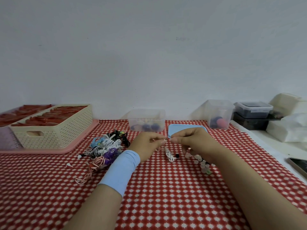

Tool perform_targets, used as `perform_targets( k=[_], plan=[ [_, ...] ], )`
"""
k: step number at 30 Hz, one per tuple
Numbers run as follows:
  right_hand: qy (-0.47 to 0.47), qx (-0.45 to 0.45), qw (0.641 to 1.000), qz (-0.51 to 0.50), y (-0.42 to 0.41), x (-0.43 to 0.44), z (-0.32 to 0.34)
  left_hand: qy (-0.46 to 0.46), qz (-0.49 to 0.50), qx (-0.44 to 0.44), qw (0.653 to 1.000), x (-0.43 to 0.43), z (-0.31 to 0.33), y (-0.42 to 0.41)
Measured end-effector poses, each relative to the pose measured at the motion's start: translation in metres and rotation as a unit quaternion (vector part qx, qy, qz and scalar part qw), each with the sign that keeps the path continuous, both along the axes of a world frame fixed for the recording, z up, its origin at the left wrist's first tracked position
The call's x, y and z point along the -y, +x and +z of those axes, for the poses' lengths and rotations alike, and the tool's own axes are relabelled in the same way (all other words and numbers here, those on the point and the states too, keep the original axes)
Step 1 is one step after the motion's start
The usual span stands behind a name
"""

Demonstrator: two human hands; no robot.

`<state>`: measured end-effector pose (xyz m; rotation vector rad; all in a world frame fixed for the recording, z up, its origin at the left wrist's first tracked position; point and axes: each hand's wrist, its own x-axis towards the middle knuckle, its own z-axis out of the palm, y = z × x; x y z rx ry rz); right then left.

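Left to right. A cream basket (pixel 54 130) of red items stands on a pink tray (pixel 79 144) at the left end of the bench (pixel 166 196). Just right of the tray lies a pile of earphones (pixel 106 146), many-coloured and with cords loose and tangled. This stock appears not yet handled.

At centre the left hand (pixel 146 145) and right hand (pixel 191 140) meet fingertip to fingertip. Each is closed in a thumb-and-finger pinch on the upper end of one white earphone cable (pixel 169 156). The cable's partly coiled lower part hangs down to the checked cloth between the wrists.

Under the right wrist lie a few small wound bundles (pixel 204 166), which look finished. Behind the hands are a clear tub (pixel 146 120), a blue lid (pixel 179 128) and a second tub (pixel 219 113). A phone (pixel 297 165) lies at the far right.

Judged progress: early. A handful are wound, one is in hand, and the larger pile remains.
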<state>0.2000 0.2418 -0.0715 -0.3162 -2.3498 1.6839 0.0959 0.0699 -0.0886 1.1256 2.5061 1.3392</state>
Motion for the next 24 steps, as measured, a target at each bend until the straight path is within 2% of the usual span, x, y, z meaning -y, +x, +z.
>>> perform_targets(
  k=[6, 10, 14, 18, 24],
  plan=[
    [-0.109, -0.007, 0.994, 0.014, -0.001, -0.002, -0.001, 0.157, -0.002, 0.164, 0.974, -0.014, -0.005, 0.009],
    [-0.141, -0.006, 0.99, 0.026, -0.004, -0.004, -0.003, 0.192, -0.021, 0.231, 0.954, -0.016, -0.008, 0.011],
    [-0.145, -0.005, 0.988, 0.05, -0.004, -0.004, -0.004, 0.243, -0.049, 0.315, 0.916, -0.018, -0.006, 0.016],
    [-0.139, 0.002, 0.989, 0.049, -0.003, -0.008, -0.003, 0.239, -0.096, 0.321, 0.911, -0.015, -0.005, 0.017],
    [-0.177, 0.032, 0.98, 0.081, -0.002, -0.009, 0.0, 0.22, -0.087, 0.312, 0.92, -0.011, -0.003, 0.016]
  ],
)
